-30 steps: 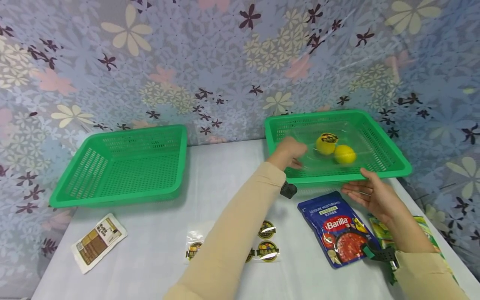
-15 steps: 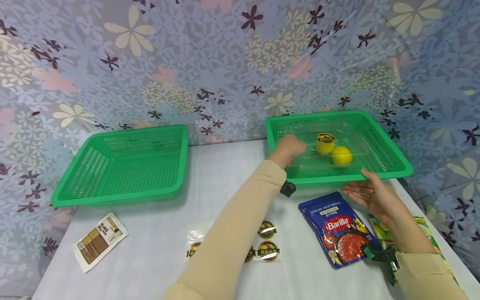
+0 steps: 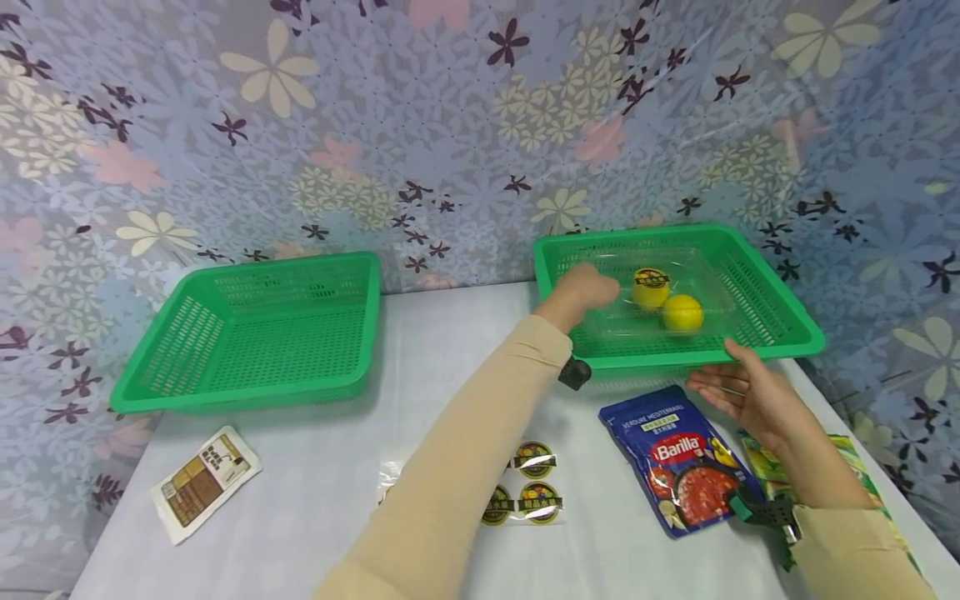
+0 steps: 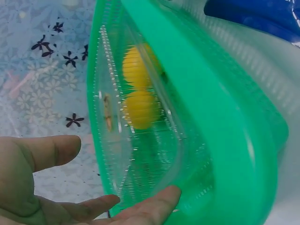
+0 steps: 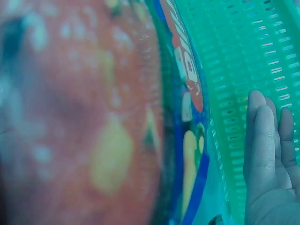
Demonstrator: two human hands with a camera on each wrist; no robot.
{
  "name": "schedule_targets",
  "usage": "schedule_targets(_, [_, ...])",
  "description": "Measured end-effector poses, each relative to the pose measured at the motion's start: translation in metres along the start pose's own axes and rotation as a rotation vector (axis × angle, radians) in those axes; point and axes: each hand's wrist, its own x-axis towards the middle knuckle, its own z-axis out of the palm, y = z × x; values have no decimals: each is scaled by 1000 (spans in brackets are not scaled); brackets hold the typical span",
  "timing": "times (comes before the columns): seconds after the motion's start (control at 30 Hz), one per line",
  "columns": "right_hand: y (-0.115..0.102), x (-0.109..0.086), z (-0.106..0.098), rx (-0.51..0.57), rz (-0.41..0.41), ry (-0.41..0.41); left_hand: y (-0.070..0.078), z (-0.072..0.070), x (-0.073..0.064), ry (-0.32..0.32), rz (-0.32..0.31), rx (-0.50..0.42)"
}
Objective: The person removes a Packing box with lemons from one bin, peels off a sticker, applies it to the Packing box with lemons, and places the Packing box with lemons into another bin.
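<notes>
Inside the right green basket (image 3: 776, 304) lies a clear plastic box (image 3: 705, 279) with two yellow lemons (image 3: 682, 315) in it and a round fruit sticker (image 3: 651, 278) on its top. My left hand (image 3: 588, 287) is over the basket's left end, at the box's near end; in the left wrist view its thumb (image 4: 58, 151) and fingers are spread apart and relaxed, with nothing gripped between them. Against the basket's front side, my right hand (image 3: 753, 396) has straight fingers (image 5: 262, 145) along the outside wall, its thumb up at the rim.
A blue Barilla pouch (image 3: 678, 462) lies in front of the right basket, and a green-yellow packet (image 3: 855, 458) lies partly under my right forearm. Another green basket (image 3: 288, 342) stands at left. A brown-white packet (image 3: 208, 482) and a sheet of round stickers (image 3: 536, 496) lie on the white table.
My left hand has lowered the near edge of the clear box and its fingers have loosened slightly at the box's end. The lemons rolled a little left. The right hand has stayed put.
</notes>
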Motion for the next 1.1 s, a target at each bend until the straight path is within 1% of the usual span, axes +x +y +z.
schedule_targets(0.07, [-1, 0, -1, -5, -1, 4, 2, -2, 0, -5, 11, -2])
schedule_targets(0.17, [-3, -1, -2, -66, -5, 17, 5, -6, -1, -28, 24, -15])
schedule_targets(0.2, [-4, -2, -2, -104, -4, 23, 6, -7, -2, -37, 26, -19])
schedule_targets(0.27, [-6, -4, -1, -230, -5, 27, 7, -10, -6, -52, 31, -35])
schedule_targets(0.33, [-10, -8, 0, -370, -1, 31, 8, -13, -10, -65, 56, -16])
schedule_targets(0.4, [-15, -13, 2, -507, 11, 37, 9, -19, -15, -76, 105, 49])
schedule_targets(0.43, [-18, -15, 3, -570, 21, 41, 9, -21, -18, -74, 136, 99])
schedule_targets(0.5, [-25, -20, 5, -662, 31, 53, 8, -28, -25, -67, 214, 219])
schedule_targets(0.57, [-32, -25, 8, -740, 24, 66, 5, -36, -33, -61, 300, 326])
schedule_targets(0.63, [-37, -28, 13, -801, 0, 78, -2, -43, -41, -45, 384, 408])
schedule_targets(0.67, [-39, -30, 15, -832, -22, 80, -7, -47, -45, -40, 422, 432])
schedule_targets(0.73, [-43, -32, 20, -882, -65, 83, -18, -54, -55, -34, 483, 463])
schedule_targets(0.8, [-46, -35, 27, -929, -102, 89, -31, -60, -65, -25, 530, 482])
schedule_targets(0.93, [-48, -40, 41, -1020, -176, 109, -56, -70, -86, -7, 582, 512])
schedule_targets(1.03, [-48, -42, 53, -1081, -248, 125, -73, -77, -102, 28, 606, 534])
schedule_targets(1.1, [-48, -43, 62, -1120, -303, 137, -85, -83, -112, 63, 625, 551])
